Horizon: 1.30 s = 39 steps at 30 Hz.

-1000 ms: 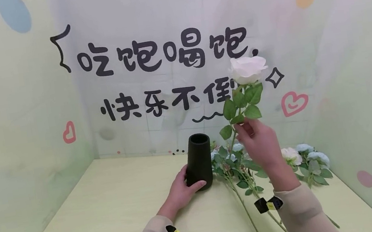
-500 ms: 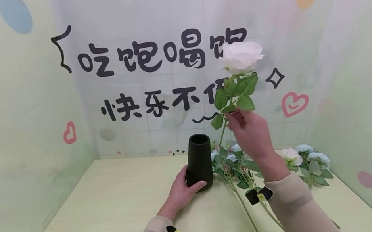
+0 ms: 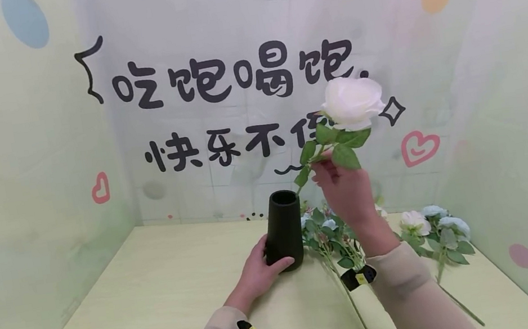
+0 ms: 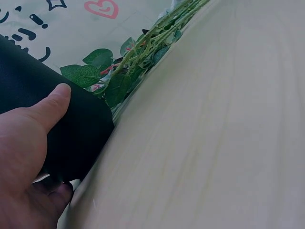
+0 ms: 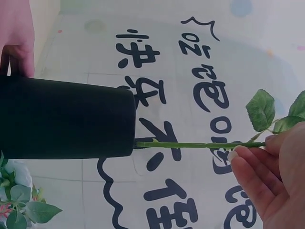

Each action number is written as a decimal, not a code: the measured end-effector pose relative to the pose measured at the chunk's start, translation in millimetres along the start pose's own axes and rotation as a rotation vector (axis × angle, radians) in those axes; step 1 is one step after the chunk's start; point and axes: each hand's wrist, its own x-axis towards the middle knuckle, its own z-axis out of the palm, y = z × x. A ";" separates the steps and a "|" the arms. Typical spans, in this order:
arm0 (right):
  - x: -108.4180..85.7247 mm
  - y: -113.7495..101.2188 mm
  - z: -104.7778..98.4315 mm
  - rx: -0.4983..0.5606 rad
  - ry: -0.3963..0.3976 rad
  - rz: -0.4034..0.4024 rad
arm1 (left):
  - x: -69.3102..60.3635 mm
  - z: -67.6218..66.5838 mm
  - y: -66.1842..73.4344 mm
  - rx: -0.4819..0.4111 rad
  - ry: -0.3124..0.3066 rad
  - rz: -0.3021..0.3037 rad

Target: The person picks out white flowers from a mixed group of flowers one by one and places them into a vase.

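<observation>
Right wrist view: the right hand (image 5: pixel 274 181) pinches the green stem (image 5: pixel 200 145) of a white rose (image 3: pixel 353 103) between thumb and fingertips, among its leaves (image 5: pixel 261 110). The stem's lower end is at the rim of a black vase (image 5: pixel 66 119); whether it has passed inside, I cannot tell. In the head view the rose's bloom is above and to the right of the vase's mouth, its stem slanting down toward the rim.

The left hand (image 3: pixel 259 270) grips the vase low down, thumb across the front and fingers curled round the side. The vase has its mouth up and its base at the table (image 3: pixel 160 293).

Just to the right of the vase, blue flowers (image 3: pixel 328 225) lie on the table with their stems toward the near edge. Farther right, past the right forearm, are a pale flower (image 3: pixel 414 223) and more blue blooms (image 3: pixel 454 227). Both arms wear beige sleeves, with a small black camera at each wrist. Behind stands a pale wall (image 3: pixel 201 20) with black lettering (image 3: pixel 200 80) and a pink heart (image 3: pixel 420 147).
</observation>
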 end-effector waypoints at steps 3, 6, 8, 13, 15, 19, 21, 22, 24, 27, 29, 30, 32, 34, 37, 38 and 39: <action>-1.3 0.0 4.0 -0.031 -0.017 0.003 | -0.4 -0.1 1.2 -0.002 0.000 -0.005; -3.6 0.1 8.4 -0.076 -0.057 0.021 | -0.4 -0.1 1.7 0.000 0.002 -0.006; -5.6 0.8 11.7 -0.093 -0.090 0.041 | -0.3 -0.1 1.6 0.002 0.003 -0.005; -11.8 6.7 21.3 -0.172 -0.156 0.051 | -0.6 -0.6 0.9 -0.001 -0.004 -0.002; -14.4 9.1 24.8 -0.232 -0.179 0.047 | -0.5 -0.8 0.7 -0.004 -0.008 0.002; -18.0 12.1 30.4 -0.360 -0.225 0.086 | -0.1 -1.4 0.5 -0.004 -0.012 0.006; -19.2 13.2 32.6 -0.388 -0.251 0.117 | 0.1 -1.6 0.1 0.005 -0.012 0.005; -19.9 14.2 33.7 -0.399 -0.263 0.129 | 0.1 -1.7 0.0 0.011 -0.011 0.005; -21.3 16.1 36.1 -0.401 -0.281 0.140 | 0.3 -1.9 -0.2 0.018 -0.010 0.010; -23.6 20.2 39.1 -0.404 -0.285 0.160 | 1.0 -1.8 -1.0 0.024 -0.009 0.019; -24.6 22.5 40.8 -0.412 -0.284 0.177 | 1.4 -1.8 -1.6 0.020 -0.008 0.020; -25.0 23.2 41.3 -0.418 -0.284 0.194 | 1.5 -1.7 -2.0 0.019 -0.008 0.020; -25.1 23.9 42.0 -0.429 -0.293 0.227 | 1.5 -1.5 -2.6 0.015 -0.007 0.017; -24.3 23.7 42.6 -0.433 -0.306 0.261 | 1.4 -1.3 -3.1 0.012 -0.005 0.014; -22.0 23.8 44.0 -0.446 -0.322 0.301 | 1.4 -1.1 -3.0 0.009 -0.003 0.015; -21.3 24.1 44.6 -0.450 -0.323 0.309 | 1.4 -1.0 -3.0 0.008 -0.002 0.015; -20.6 24.3 45.3 -0.457 -0.328 0.316 | 1.4 -1.1 -2.9 0.007 -0.002 0.016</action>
